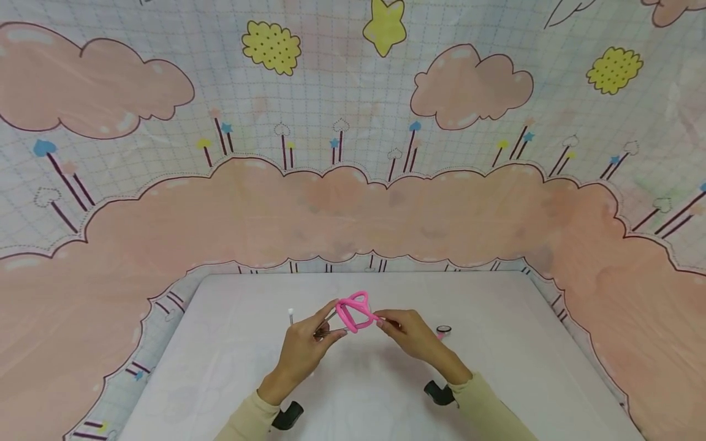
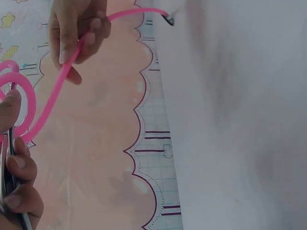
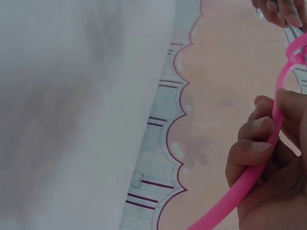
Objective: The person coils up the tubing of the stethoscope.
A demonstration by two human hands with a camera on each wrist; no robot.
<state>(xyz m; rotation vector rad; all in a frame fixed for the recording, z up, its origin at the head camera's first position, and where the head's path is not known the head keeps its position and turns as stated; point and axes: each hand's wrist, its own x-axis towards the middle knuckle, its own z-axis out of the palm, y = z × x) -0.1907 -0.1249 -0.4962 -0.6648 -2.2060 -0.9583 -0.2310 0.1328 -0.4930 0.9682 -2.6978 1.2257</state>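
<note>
A pink stethoscope is held up over the table between both hands. My left hand [image 1: 298, 350] grips its metal ear tubes [image 2: 9, 172], with the pink tubing [image 2: 50, 98] looped about them. One ear tube with a pale tip [image 1: 291, 312] sticks up beyond that hand. My right hand [image 1: 410, 334] holds the tubing between thumb and fingers, just right of the loops. From there the tubing runs on through the curled fingers [image 3: 252, 148]. Its round, dark-rimmed chest piece [image 1: 444, 330] hangs to the right of the right hand.
Beneath the hands lies a white tabletop [image 1: 353, 392]. A patterned cloth with pink clouds [image 1: 353, 214] covers the wall behind and hangs around the table's sides. A black wrist device [image 1: 288, 416] shows by the left sleeve, another device [image 1: 439, 393] by the right.
</note>
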